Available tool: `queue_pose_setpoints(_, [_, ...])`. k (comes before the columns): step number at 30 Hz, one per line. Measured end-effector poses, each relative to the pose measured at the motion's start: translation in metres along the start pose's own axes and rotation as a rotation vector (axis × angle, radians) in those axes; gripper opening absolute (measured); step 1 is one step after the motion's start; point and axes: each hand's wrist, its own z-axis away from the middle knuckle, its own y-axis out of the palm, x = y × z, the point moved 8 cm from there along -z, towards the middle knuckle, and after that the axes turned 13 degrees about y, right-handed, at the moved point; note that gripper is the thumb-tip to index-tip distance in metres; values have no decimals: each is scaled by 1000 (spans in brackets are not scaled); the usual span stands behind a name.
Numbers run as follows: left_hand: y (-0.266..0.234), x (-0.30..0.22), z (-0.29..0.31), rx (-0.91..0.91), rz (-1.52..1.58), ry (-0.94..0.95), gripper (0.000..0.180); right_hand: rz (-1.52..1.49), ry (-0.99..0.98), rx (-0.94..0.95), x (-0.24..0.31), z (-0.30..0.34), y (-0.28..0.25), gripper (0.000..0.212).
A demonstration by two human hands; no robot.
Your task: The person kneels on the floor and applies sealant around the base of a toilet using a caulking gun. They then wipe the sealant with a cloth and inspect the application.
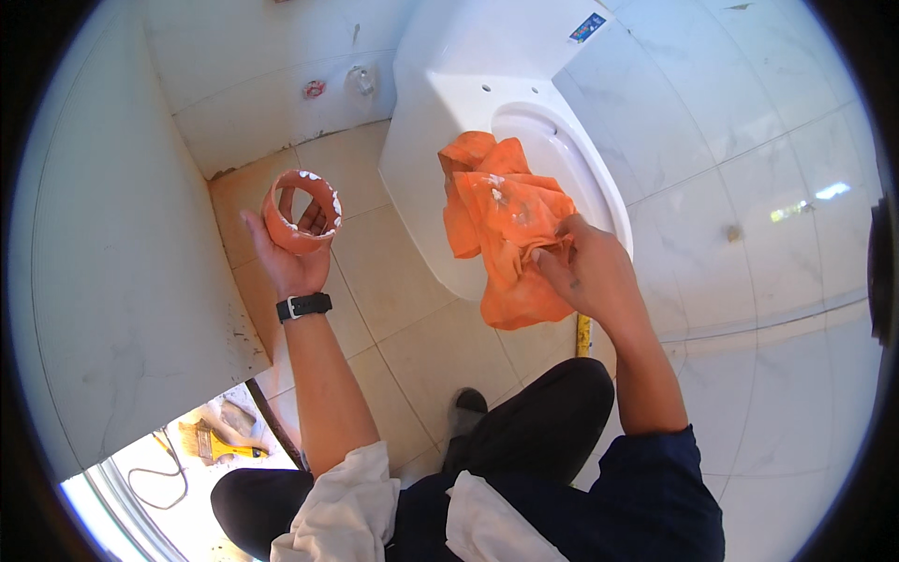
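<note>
In my left hand (300,271) sits a short reddish-orange pipe ring (287,232), its open end turned up. White residue clings to its rim, and fingers show through the opening. My right hand (596,270) pinches a crumpled orange cloth (513,220) at its lower right side. The cloth hangs in front of the white toilet (421,140) and hides part of its bowl; pale smears mark its upper part. A gap of floor tiles separates the ring from the cloth.
The toilet stands between tiled walls; its bowl has no seat fitted. A capped pipe outlet (314,89) and a clear fitting (360,81) are on the back wall. A pale panel (122,281) rises at left. Beyond the threshold lie a paintbrush (213,442) and a cable (159,487).
</note>
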Motion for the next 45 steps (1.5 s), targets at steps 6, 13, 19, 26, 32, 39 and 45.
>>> queue_pose_setpoints(6, [8,1,2,91,129,-41,83,-257,23,31,-28,-39,26,15])
queue_pose_setpoints(13, [5,-6,-2,69,-83,63,93,-573,107,82,-59,-47,37,14])
queue_pose_setpoints(19, [10,-5,6,92,-104,60,92,-484,147,43,-54,-45,38,15])
queue_pose_setpoints(26, [0,-6,7,34,-162,73,92,-396,-152,-48,-63,-26,-9,26])
queue_pose_setpoints(32, [-5,0,5,272,-105,45,66,-490,397,903,-205,60,114,28])
queue_pose_setpoints(39, [-13,24,18,183,-135,-41,70,491,-205,640,-171,79,374,77])
queue_pose_setpoints(45, [-19,14,38,38,-484,-11,91,602,-328,372,-71,-9,410,94])
